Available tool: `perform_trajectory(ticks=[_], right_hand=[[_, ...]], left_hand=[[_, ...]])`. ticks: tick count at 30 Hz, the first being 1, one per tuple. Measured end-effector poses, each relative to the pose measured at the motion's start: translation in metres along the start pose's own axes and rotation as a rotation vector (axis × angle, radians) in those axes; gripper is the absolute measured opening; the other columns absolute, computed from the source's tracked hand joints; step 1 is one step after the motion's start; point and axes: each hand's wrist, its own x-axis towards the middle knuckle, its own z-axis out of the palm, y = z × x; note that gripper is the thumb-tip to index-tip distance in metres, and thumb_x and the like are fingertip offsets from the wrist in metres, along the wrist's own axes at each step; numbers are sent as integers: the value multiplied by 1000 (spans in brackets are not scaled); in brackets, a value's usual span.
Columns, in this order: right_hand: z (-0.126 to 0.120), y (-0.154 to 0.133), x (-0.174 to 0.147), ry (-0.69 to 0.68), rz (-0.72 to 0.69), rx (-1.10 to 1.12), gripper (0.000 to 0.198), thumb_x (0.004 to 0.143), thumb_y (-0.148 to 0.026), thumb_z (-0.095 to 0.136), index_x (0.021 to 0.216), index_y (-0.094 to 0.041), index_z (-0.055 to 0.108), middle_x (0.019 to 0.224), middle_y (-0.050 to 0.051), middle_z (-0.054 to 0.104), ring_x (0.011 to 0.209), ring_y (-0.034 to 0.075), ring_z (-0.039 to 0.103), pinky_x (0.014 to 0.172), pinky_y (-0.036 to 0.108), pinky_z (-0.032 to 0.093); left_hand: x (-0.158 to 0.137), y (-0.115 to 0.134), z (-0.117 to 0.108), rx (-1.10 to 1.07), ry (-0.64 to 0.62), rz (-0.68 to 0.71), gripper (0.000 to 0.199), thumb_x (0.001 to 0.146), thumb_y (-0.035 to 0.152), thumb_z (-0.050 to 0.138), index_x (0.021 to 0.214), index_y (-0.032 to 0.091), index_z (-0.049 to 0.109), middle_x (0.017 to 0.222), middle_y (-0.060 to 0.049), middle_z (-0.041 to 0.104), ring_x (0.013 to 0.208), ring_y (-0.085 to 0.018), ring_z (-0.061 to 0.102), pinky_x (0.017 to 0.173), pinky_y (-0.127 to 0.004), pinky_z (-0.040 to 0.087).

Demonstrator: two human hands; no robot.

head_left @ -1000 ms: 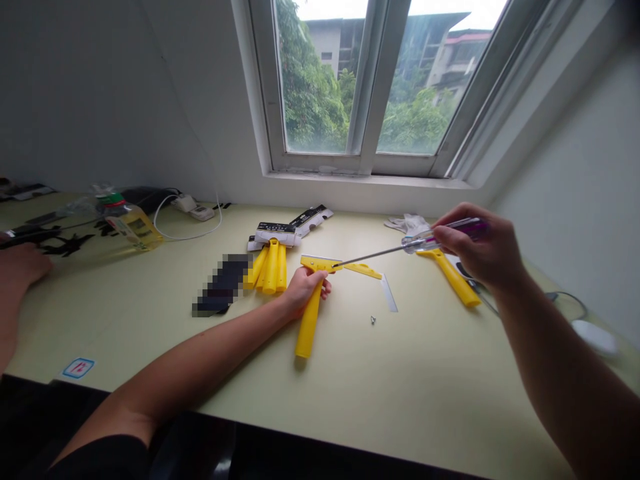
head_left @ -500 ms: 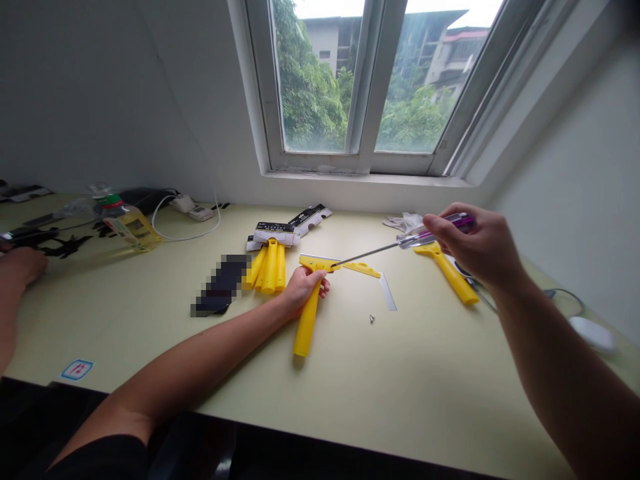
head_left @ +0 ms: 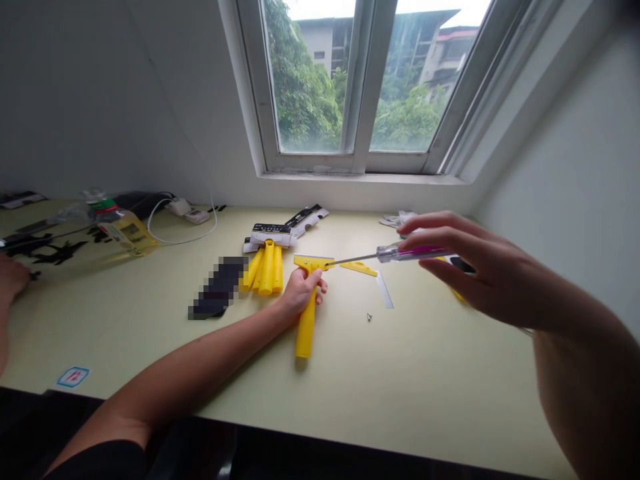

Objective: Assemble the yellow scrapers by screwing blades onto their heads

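Note:
My left hand (head_left: 301, 291) is closed round the neck of a yellow scraper (head_left: 305, 327), whose head with a metal blade points toward the window. In my right hand (head_left: 465, 267) is the clear and purple handle of a screwdriver (head_left: 395, 253), pinched between thumb and outstretched fingers. The screwdriver's tip meets the right side of the scraper's head, by a screw hole. To the right lie a loose yellow clamp strip (head_left: 359, 268), a thin metal blade (head_left: 385, 291) and small screws (head_left: 369, 317). Another yellow scraper is mostly hidden behind my right hand.
Several yellow scraper handles (head_left: 269, 270) lie at the back beside black-and-white card sleeves (head_left: 273, 235). A dark pixelated object (head_left: 219, 289) is left of them. Farther left are a bottle of yellow liquid (head_left: 127, 231), a white cable and charger (head_left: 186, 211), and another person's hand (head_left: 13, 277).
My right hand has rolled over and its fingers have stretched out along the screwdriver handle. The screwdriver shaft lies flatter. The view has shifted slightly.

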Motion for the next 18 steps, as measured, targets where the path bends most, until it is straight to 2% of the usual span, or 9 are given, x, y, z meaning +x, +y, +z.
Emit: perform_trajectory(ticks=[3,6,8,10,13,15,18], right_hand=[[0,-13,-1,-16,31,-96,32,91,-28,50,122,-31,56,117,3,65,101,23,64,82,37,54],[6,-12,2,101,207,-258,28,90,-41,52,112,-26,59,88,4,71,69,21,67,60,32,52],[9,-7,6,172,329,-326,30,89,-46,52,106,-23,60,74,4,70,58,20,65,54,31,50],[10,-3,10,160,350,-290,33,88,-44,54,113,-22,57,80,5,71,65,21,67,58,32,52],[9,-3,15,49,217,-115,41,88,-39,54,126,-25,49,102,6,70,82,22,69,70,34,56],[9,-7,16,62,213,-125,35,88,-39,54,121,-26,52,97,5,71,81,22,70,70,34,56],[11,-13,16,153,311,-271,32,86,-43,57,113,-24,59,83,5,71,72,24,69,65,36,55]], left_hand=[[-1,-1,2,38,21,10,27,79,34,65,90,12,53,61,1,56,44,-7,49,39,-19,39],[-1,-3,2,58,31,14,27,80,34,65,87,12,53,62,0,58,42,-7,49,40,-19,40],[0,-4,2,64,37,13,27,80,35,66,85,12,53,62,0,58,41,-7,49,40,-20,40],[1,-5,3,68,50,10,28,79,36,66,82,12,53,61,0,58,41,-8,50,40,-20,41],[2,-7,3,68,43,15,28,78,36,67,81,12,54,60,-1,58,42,-9,51,41,-21,43],[2,-9,3,70,23,26,27,78,35,67,84,11,56,60,-1,59,44,-9,52,41,-21,43],[2,-10,2,87,28,24,25,80,34,65,85,10,57,60,-1,59,45,-9,53,43,-21,44]])
